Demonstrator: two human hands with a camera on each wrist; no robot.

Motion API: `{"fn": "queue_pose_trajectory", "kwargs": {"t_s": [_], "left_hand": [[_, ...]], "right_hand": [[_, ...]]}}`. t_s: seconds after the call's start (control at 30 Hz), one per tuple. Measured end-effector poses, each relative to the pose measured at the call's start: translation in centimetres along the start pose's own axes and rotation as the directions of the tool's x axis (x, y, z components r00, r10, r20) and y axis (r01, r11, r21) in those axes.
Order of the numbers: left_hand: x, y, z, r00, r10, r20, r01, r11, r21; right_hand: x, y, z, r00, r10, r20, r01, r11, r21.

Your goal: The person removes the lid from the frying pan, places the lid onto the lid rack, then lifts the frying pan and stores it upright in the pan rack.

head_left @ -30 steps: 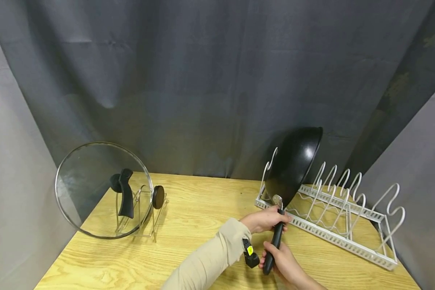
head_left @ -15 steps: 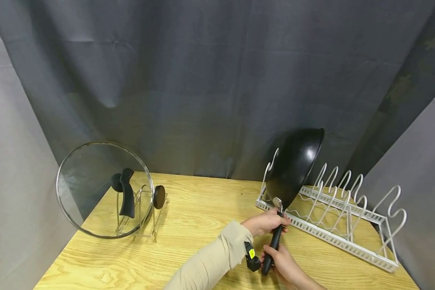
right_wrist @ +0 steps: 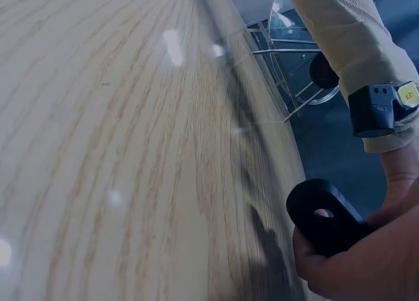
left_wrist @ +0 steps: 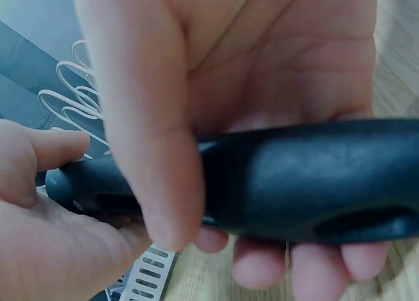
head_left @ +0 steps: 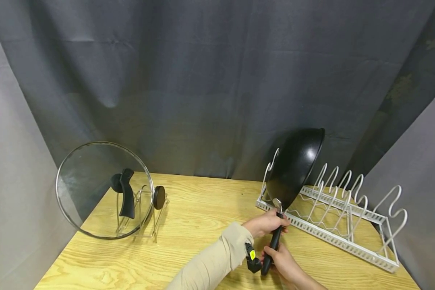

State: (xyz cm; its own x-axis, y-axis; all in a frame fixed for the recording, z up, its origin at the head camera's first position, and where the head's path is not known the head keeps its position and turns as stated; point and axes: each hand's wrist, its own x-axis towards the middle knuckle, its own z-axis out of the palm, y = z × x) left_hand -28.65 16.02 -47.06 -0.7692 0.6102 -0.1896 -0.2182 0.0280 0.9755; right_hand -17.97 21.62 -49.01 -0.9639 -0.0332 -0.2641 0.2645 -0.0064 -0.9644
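A black wok [head_left: 293,165] stands tilted on its edge in the left part of the white wire rack [head_left: 342,237], its dark outer side and rim showing. Its black handle [head_left: 276,239] points down toward me. My left hand [head_left: 264,223], in a beige sleeve, grips the handle close to the metal joint. Lower down, my right hand [head_left: 283,261] holds the handle's end. In the left wrist view the right hand's thumb lies over the handle, its fingertips showing beneath. The handle's end with its hanging hole [right_wrist: 322,212] shows in the right wrist view.
On the left of the wooden table [head_left: 199,201], a glass lid [head_left: 58,187] with a black handle [head_left: 127,193] stands upright in a thin metal rack [head_left: 154,225]. Several white wire dividers rise right of the wok. A dark curtain [head_left: 188,88] hangs behind the table.
The handle's end has swung very slightly left, with both hands still holding it. The wok stays in the rack. Over the last half second almost nothing has moved.
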Motion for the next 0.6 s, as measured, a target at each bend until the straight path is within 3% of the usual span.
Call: {"fn": "queue_pose_trajectory", "kwargs": {"t_s": [0.37, 0.6], "left_hand": [[-0.4, -0.1, -1.2, 1.000, 0.010, -0.006, -0.010, 1.000, -0.017], [-0.6, 0.0, -2.0, 1.000, 0.004, -0.021, -0.004, 1.000, 0.015]], "right_hand": [[0.2, 0.2, -0.9, 1.000, 0.016, 0.016, -0.014, 0.998, -0.069], [-0.1, 0.3, -1.7, 0.999, -0.001, -0.050, -0.007, 0.986, -0.165]]}}
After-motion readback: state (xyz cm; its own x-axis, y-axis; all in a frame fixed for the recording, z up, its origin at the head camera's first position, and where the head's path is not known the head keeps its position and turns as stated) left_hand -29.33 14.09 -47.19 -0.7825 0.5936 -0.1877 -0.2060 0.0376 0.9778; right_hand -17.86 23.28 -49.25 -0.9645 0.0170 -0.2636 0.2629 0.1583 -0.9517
